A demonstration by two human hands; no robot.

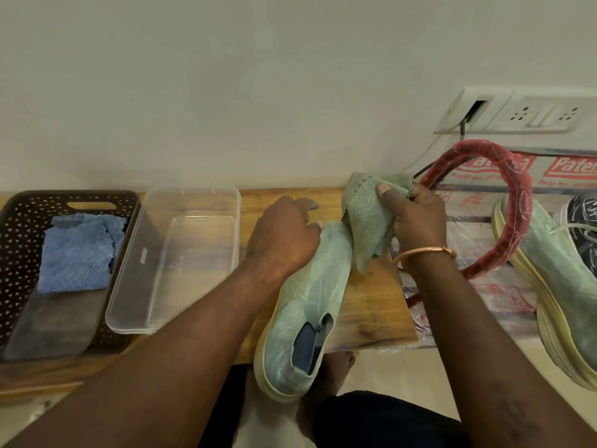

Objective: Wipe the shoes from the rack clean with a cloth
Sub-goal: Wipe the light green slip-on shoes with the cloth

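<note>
Left hand: your left hand (284, 234) lies over the toe end of the green shoe (307, 305), fingers curled down around it and gripping it.
Right hand: your right hand (416, 218) clutches the green cloth (368, 218), with the thumb pressed on top of the bunched fabric. A bangle (420, 252) sits at the wrist.
Green shoe: it lies on the wooden counter (371, 305) between your two forearms. Its toe points toward the wall, and its heel reaches past the counter's front edge toward you. The pale yellow sole faces left and the dark opening of the collar faces up.
Green cloth: it is held just beside the shoe's toe, on the right. Its loose lower folds hang down against the shoe's upper near the toe, and one corner hangs just above the counter.
Second green shoe: a matching one (555, 286) rests at the far right on a printed plastic sheet (478, 286), well apart from the first, with its yellow sole turned toward you.
Red hoop: a plastic-wrapped red hoop (517, 202) stands between your right hand and the second shoe, partly overlapping that shoe.
Clear tub: a see-through rectangular tub (174, 260) sits on the counter to the left of your left hand.
Dark basket: a perforated dark basket (19, 253) stands just beside the tub at the far left.
Blue cloth: it (79, 253) lies spread inside the basket, in the half nearer the wall.
Socket panel: a white one (517, 114) is fixed to the wall above the hoop.
</note>
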